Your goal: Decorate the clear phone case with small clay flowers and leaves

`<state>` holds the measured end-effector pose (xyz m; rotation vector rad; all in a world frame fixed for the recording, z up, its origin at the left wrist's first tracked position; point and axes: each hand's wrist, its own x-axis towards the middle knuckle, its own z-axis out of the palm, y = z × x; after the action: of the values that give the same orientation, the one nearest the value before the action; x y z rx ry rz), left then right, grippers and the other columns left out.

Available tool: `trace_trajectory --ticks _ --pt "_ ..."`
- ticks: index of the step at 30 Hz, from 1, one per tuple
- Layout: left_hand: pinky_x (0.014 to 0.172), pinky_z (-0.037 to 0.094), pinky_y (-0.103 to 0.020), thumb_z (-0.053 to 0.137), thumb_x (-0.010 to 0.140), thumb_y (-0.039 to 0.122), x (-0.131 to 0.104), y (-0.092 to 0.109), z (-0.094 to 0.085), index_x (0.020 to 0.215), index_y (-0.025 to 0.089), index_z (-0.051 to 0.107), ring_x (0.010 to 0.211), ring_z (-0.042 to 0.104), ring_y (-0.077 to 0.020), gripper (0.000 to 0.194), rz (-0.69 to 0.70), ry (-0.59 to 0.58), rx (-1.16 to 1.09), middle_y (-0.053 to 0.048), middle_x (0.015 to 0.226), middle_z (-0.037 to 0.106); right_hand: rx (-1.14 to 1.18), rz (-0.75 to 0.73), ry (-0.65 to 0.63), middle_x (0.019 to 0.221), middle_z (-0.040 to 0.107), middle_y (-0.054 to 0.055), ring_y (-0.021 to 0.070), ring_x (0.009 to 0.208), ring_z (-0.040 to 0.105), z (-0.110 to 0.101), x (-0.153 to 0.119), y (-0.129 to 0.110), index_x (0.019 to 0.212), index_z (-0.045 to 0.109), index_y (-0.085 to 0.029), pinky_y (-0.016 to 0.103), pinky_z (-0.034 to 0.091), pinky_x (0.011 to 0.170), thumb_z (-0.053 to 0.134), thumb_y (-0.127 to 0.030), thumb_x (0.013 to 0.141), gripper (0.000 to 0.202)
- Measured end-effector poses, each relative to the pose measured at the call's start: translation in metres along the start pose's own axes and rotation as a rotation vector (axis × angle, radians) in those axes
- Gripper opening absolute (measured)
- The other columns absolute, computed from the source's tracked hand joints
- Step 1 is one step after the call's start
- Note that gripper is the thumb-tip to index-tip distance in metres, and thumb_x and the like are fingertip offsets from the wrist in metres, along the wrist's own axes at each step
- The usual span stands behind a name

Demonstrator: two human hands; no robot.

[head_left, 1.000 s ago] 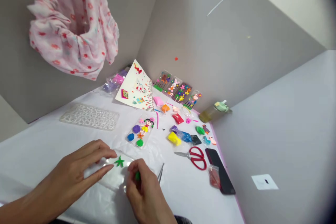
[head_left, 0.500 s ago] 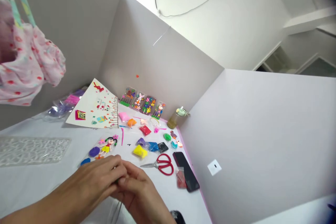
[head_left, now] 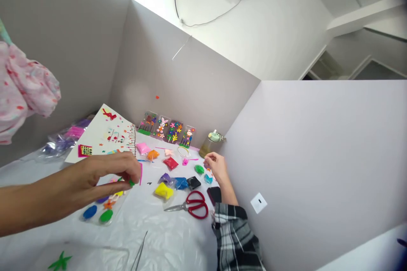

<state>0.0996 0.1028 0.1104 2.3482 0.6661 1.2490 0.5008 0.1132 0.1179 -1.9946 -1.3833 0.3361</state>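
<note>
My left hand (head_left: 117,173) pinches a small piece of green clay (head_left: 131,183) between thumb and fingertips. It hovers over a clear panel with a clay girl figure, partly hidden by the hand, and clay ovals in blue (head_left: 90,212) and green (head_left: 106,216). My right hand (head_left: 217,167) reaches to the table's right side, close to the green clay packet (head_left: 199,169) and the bottle (head_left: 206,146). Its fingers are curled together, and whatever they hold is too small to name. Small clay figures there are mostly hidden by it.
Red-handled scissors (head_left: 192,206) and clay packets in yellow (head_left: 164,191), blue (head_left: 181,183) and black (head_left: 193,182) lie mid-table. Tweezers (head_left: 140,250) and a green star-shaped clay piece (head_left: 60,261) lie in front. A phone (head_left: 214,195) is under my right forearm. Decorated panels (head_left: 167,129) lean at the back.
My hands, together before, have separated. The left moved left and up with green clay; the right reached far right beside the bottle. The tweezers and green star now show, as the view shifted.
</note>
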Motion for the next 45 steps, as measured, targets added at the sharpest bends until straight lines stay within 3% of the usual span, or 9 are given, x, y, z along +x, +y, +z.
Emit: trace_trajectory --ticks 5,12,17,20,24,28,33,38,45 --pt "0.08 0.063 -0.032 0.063 0.102 0.046 0.037 -0.001 -0.007 0.102 0.031 0.086 0.09 0.074 -0.0239 0.028 -0.014 0.034 -0.036 -0.005 0.09 0.077 -0.311 0.106 -0.022 0.146 0.071 0.012 0.0306 0.123 0.075 0.022 0.019 0.013 0.144 0.069 -0.02 0.053 0.067 0.102 0.077 -0.038 0.109 0.04" --pt "0.088 0.066 -0.027 0.069 0.104 0.035 0.053 -0.005 -0.042 0.099 0.033 0.084 0.098 0.078 -0.0204 0.015 0.002 -0.165 -0.294 -0.003 0.106 0.081 -0.347 0.047 -0.027 0.144 0.072 0.012 0.03 0.121 0.076 0.04 0.018 0.002 0.142 0.07 -0.021 0.051 0.067 0.101 0.077 -0.038 0.109 0.038" --pt "0.082 0.065 -0.025 0.071 0.104 0.041 0.034 0.007 -0.039 0.101 0.033 0.081 0.093 0.073 -0.0198 0.013 -0.093 -0.09 -0.345 -0.002 0.102 0.078 -0.147 -0.253 -0.011 0.131 0.072 0.01 0.0258 0.124 0.074 0.034 -0.011 -0.039 0.131 0.073 -0.018 0.042 0.062 0.111 0.074 -0.005 0.096 0.038" --pt "0.061 0.055 -0.022 0.069 0.105 0.05 0.035 0.007 -0.028 0.104 0.03 0.078 0.068 0.057 -0.0139 0.022 -0.238 -0.065 -0.481 0.002 0.086 0.065 -0.004 -0.472 0.012 0.133 0.067 0.005 0.0226 0.126 0.071 0.03 -0.043 -0.076 0.124 0.072 -0.025 0.038 0.062 0.111 0.07 -0.008 0.094 0.034" --pt "0.053 0.033 -0.023 0.069 0.103 0.062 0.043 0.002 -0.015 0.091 0.022 0.07 0.057 0.033 -0.0109 0.042 -0.309 -0.129 -0.617 0.008 0.066 0.04 0.13 -0.868 0.264 0.123 0.067 0.006 0.0244 0.117 0.072 0.032 -0.087 -0.114 0.121 0.068 -0.027 0.039 0.064 0.101 0.065 -0.005 0.093 0.035" --pt "0.058 0.031 -0.026 0.071 0.1 0.058 0.045 0.006 -0.009 0.087 0.021 0.067 0.063 0.035 -0.0119 0.039 -0.356 -0.16 -0.59 0.007 0.072 0.045 0.011 -1.025 0.411 0.125 0.069 0.009 0.0256 0.115 0.072 0.041 -0.111 -0.132 0.131 0.064 -0.026 0.039 0.065 0.099 0.063 0.0 0.098 0.042" --pt "0.067 0.039 -0.028 0.07 0.102 0.046 0.044 0.0 -0.009 0.086 0.021 0.073 0.074 0.05 -0.0148 0.029 -0.19 -0.127 -0.389 0.002 0.084 0.06 -0.069 -1.1 0.5 0.125 0.071 0.012 0.029 0.118 0.07 0.051 -0.119 -0.14 0.135 0.062 -0.024 0.043 0.066 0.099 0.057 0.002 0.103 0.042" --pt "0.06 0.04 -0.025 0.062 0.11 0.053 0.044 -0.012 -0.02 0.097 0.023 0.079 0.057 0.046 -0.0079 0.036 -0.223 -0.291 -0.584 0.004 0.088 0.06 -0.011 -1.117 0.487 0.122 0.072 0.011 0.0278 0.114 0.07 0.055 -0.118 -0.142 0.135 0.062 -0.023 0.042 0.065 0.099 0.061 -0.001 0.105 0.038" --pt "0.065 0.046 -0.024 0.065 0.11 0.058 0.045 -0.02 -0.027 0.096 0.025 0.078 0.058 0.047 -0.0105 0.038 -0.2 -0.32 -0.638 0.007 0.071 0.056 0.101 -1.066 0.39 0.12 0.072 0.009 0.0263 0.112 0.071 0.058 -0.119 -0.141 0.133 0.063 -0.026 0.04 0.065 0.096 0.064 -0.002 0.103 0.038"
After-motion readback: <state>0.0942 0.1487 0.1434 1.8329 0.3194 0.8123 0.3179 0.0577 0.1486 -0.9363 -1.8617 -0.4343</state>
